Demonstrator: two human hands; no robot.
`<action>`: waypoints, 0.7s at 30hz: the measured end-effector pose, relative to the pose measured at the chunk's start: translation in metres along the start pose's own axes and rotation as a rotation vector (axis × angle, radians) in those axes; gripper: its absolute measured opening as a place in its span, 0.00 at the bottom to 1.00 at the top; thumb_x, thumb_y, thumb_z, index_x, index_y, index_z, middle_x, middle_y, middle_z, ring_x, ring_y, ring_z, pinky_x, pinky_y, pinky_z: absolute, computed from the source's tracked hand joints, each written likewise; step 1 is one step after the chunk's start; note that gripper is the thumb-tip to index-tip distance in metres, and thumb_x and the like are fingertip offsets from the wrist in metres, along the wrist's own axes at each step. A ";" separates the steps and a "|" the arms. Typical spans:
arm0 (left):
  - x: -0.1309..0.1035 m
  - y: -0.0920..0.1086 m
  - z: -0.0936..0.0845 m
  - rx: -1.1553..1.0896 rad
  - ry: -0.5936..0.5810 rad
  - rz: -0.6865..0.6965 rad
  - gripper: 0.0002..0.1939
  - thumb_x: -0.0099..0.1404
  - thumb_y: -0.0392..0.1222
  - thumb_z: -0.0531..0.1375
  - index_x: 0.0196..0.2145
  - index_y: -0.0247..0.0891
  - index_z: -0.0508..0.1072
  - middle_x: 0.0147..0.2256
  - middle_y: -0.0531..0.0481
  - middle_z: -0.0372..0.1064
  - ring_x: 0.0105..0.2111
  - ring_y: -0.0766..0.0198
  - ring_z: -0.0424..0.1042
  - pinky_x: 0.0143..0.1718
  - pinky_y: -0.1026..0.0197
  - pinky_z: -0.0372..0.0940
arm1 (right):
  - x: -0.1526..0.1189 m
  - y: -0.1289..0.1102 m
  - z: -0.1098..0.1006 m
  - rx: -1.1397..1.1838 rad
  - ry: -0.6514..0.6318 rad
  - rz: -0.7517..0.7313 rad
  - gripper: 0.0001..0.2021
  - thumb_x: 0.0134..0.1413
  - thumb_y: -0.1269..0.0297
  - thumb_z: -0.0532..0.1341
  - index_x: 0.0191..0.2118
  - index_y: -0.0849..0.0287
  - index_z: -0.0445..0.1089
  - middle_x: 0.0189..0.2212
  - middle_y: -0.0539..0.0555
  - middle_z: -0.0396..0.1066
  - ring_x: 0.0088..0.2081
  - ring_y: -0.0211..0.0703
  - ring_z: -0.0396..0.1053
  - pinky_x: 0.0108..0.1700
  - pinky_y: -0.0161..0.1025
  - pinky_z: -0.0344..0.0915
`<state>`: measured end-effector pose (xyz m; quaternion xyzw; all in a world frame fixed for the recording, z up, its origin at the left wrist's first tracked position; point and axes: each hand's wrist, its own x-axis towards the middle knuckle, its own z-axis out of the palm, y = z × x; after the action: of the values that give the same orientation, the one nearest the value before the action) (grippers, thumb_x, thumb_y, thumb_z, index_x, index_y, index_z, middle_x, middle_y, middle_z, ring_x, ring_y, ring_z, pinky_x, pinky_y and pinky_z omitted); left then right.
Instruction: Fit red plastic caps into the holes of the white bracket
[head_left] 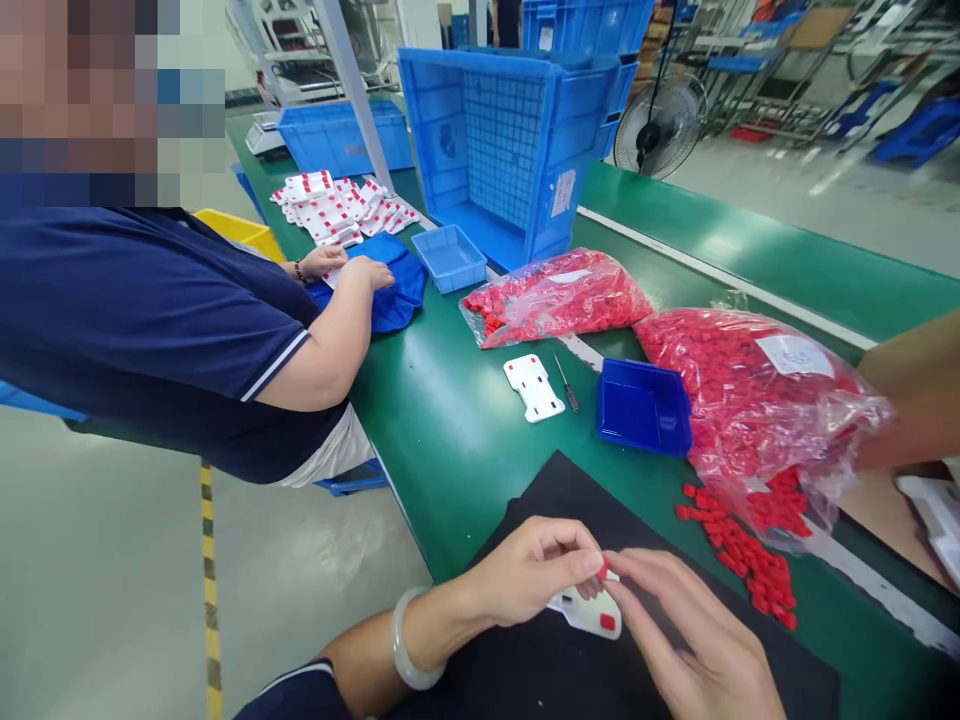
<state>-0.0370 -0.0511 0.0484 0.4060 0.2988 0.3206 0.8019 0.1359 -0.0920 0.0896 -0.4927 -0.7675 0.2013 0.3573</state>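
At lower center, the left hand [529, 575] steadies a white plate [592, 612] while the right hand [694, 640] pinches 1 red cap [603, 569]; pressing squarely should seat it.

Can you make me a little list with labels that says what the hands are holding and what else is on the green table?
left hand: pinches a small red plastic piece at the fingertips
right hand: touches the same piece
flat white plastic plate: under the fingers, on a black mat
loose red pieces: spilled from a clear bag
small blue tray: beside a spare white plate
co-worker's hands: on a blue cloth
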 end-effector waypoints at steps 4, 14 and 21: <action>0.006 0.000 -0.006 -0.047 -0.021 -0.008 0.23 0.59 0.58 0.63 0.28 0.32 0.70 0.26 0.50 0.66 0.27 0.69 0.65 0.32 0.65 0.59 | 0.015 0.001 -0.002 -0.019 -0.064 -0.012 0.06 0.61 0.67 0.58 0.43 0.51 0.67 0.35 0.51 0.74 0.34 0.41 0.73 0.34 0.35 0.71; 0.020 0.003 -0.017 -0.010 0.048 0.046 0.20 0.66 0.56 0.57 0.34 0.33 0.71 0.29 0.49 0.67 0.30 0.67 0.65 0.36 0.64 0.60 | 0.073 0.051 -0.022 -0.390 -0.144 0.004 0.05 0.62 0.62 0.57 0.39 0.54 0.69 0.34 0.51 0.75 0.34 0.41 0.73 0.35 0.36 0.69; 0.017 0.008 -0.022 -0.009 0.034 -0.030 0.20 0.64 0.56 0.59 0.31 0.33 0.71 0.29 0.49 0.66 0.28 0.68 0.63 0.29 0.66 0.57 | 0.131 0.162 -0.028 -0.743 -0.280 0.041 0.12 0.61 0.60 0.55 0.37 0.59 0.74 0.31 0.55 0.74 0.33 0.47 0.71 0.36 0.42 0.65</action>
<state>-0.0445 -0.0245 0.0405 0.3926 0.3170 0.3168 0.8031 0.2216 0.0953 0.0469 -0.5714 -0.8194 -0.0179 0.0424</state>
